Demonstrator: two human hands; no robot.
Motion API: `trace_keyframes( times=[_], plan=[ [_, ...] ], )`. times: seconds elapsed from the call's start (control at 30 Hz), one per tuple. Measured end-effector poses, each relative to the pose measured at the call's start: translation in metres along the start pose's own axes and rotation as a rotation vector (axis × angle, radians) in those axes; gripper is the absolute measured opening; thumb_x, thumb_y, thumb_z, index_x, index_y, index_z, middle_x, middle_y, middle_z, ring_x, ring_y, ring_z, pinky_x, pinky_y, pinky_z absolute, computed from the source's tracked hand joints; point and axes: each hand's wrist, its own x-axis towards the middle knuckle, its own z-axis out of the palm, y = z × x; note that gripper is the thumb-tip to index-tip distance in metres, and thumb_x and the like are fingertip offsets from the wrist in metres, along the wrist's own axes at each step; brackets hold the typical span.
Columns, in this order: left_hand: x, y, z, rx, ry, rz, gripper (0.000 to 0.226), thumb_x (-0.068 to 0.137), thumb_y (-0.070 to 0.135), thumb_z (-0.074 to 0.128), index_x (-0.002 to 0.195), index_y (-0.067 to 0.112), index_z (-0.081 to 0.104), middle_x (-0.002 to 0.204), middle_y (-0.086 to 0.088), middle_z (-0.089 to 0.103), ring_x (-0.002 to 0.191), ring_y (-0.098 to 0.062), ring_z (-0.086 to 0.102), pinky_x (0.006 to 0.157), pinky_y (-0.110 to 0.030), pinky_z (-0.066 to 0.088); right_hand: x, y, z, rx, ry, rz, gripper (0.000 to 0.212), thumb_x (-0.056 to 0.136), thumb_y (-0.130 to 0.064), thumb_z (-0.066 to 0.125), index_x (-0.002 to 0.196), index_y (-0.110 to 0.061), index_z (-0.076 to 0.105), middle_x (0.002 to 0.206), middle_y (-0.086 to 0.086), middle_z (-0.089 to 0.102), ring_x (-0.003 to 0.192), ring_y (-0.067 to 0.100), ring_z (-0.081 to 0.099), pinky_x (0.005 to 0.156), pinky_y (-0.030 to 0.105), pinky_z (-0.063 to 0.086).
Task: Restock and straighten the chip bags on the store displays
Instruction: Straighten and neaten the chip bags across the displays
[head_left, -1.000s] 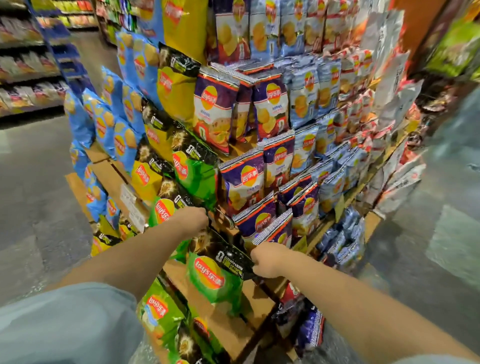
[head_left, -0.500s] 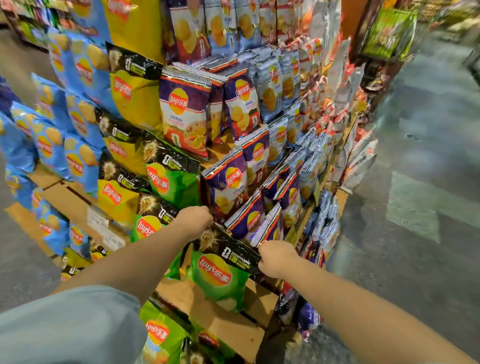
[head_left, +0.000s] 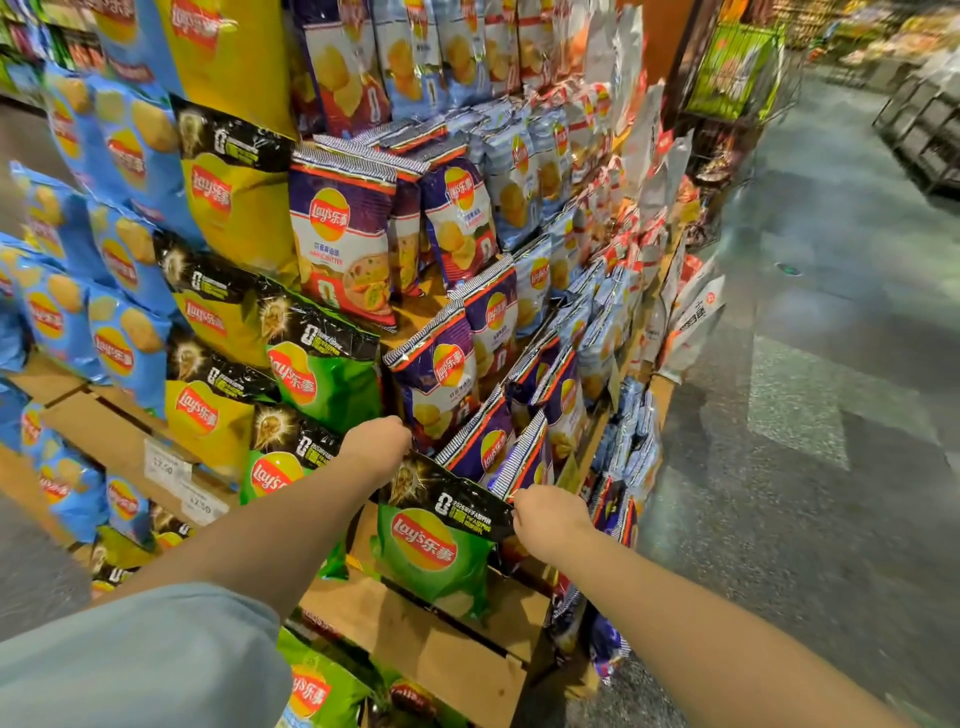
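Observation:
A green chip bag with a black top band (head_left: 434, 545) stands upright in a cardboard display tray (head_left: 457, 660) low on the stepped chip display. My left hand (head_left: 376, 447) grips its top left corner. At the bag's top right corner my right hand (head_left: 550, 519) pinches the black band. More green bags (head_left: 322, 374) sit on the tier above, next to yellow bags (head_left: 228, 202) and purple bags (head_left: 337, 239). Blue bags (head_left: 119, 150) fill the left side of the display.
Price labels (head_left: 166, 465) are stuck on the cardboard tier at the left. White and red bags (head_left: 691, 312) lean at the display's right end. The grey floor aisle (head_left: 831, 364) runs along the right, with a wire rack (head_left: 737, 67) and shelving beyond.
The view has swung right along the display. Both hands keep hold of the green bag's top corners, and the bag sits a little more upright in the tray.

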Motion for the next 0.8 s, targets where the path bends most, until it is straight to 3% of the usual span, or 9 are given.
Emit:
trace_keyframes(
  times=[0.23,0.37,0.47,0.53,0.63,0.7,0.8],
  plan=[
    [-0.001,-0.001,0.003,-0.138,-0.015,-0.039,0.037,0.094,0.010,0.049,0.129,0.018,0.057,0.126,-0.004,0.050,0.112,-0.026,0.054,0.087,-0.040,0.052,0.008,-0.003,0.003,0.003,-0.006,0.046,0.022,0.101,-0.018,0.041,0.116,-0.009,0.054,0.114,0.009,0.058,0.101,0.028,0.057,0.068,0.035,0.044],
    [-0.007,0.003,-0.006,-0.099,0.063,-0.091,0.049,0.095,0.017,0.047,0.142,0.024,0.036,0.135,-0.003,0.045,0.121,-0.025,0.046,0.088,-0.036,0.047,0.003,0.000,0.000,0.004,0.109,-0.014,0.039,0.102,-0.035,0.030,0.126,-0.010,0.049,0.124,0.009,0.050,0.114,0.026,0.045,0.090,0.038,0.044],
    [-0.012,0.005,-0.011,-0.079,0.140,-0.096,0.053,0.095,0.023,0.046,0.146,0.024,0.030,0.141,-0.002,0.040,0.125,-0.024,0.040,0.094,-0.036,0.043,0.002,0.000,-0.001,-0.040,0.237,-0.073,0.043,0.102,-0.038,0.029,0.133,-0.012,0.043,0.129,0.008,0.046,0.117,0.024,0.041,0.097,0.035,0.038],
    [-0.017,0.008,-0.012,-0.076,0.184,-0.092,0.057,0.095,0.026,0.046,0.148,0.026,0.026,0.149,-0.002,0.032,0.134,-0.024,0.032,0.103,-0.037,0.037,0.002,0.002,0.000,-0.022,0.294,-0.106,0.048,0.101,-0.039,0.030,0.142,-0.015,0.035,0.139,0.008,0.039,0.126,0.025,0.034,0.103,0.036,0.032],
    [-0.029,0.009,-0.012,-0.106,0.207,-0.113,0.064,0.094,0.031,0.049,0.150,0.030,0.018,0.158,-0.001,0.015,0.145,-0.024,0.010,0.115,-0.043,0.015,0.002,0.004,-0.004,-0.025,0.292,-0.158,0.053,0.101,-0.040,0.029,0.149,-0.019,0.023,0.154,0.008,0.021,0.141,0.026,0.015,0.115,0.040,0.015],
    [-0.038,0.007,-0.012,-0.113,0.195,-0.144,0.069,0.093,0.037,0.050,0.151,0.033,0.012,0.160,0.001,0.004,0.147,-0.023,-0.002,0.117,-0.047,0.003,0.002,0.003,-0.010,-0.053,0.278,-0.196,0.054,0.101,-0.040,0.027,0.151,-0.020,0.017,0.157,0.008,0.011,0.145,0.026,0.004,0.116,0.042,0.005],
    [-0.055,0.001,-0.014,-0.088,0.201,-0.220,0.071,0.094,0.042,0.048,0.151,0.036,0.007,0.160,0.003,-0.003,0.147,-0.022,-0.008,0.116,-0.050,-0.001,0.005,-0.001,-0.019,-0.075,0.281,-0.271,0.055,0.102,-0.040,0.026,0.152,-0.021,0.014,0.159,0.007,0.006,0.146,0.025,-0.001,0.117,0.043,0.001]
  ],
)
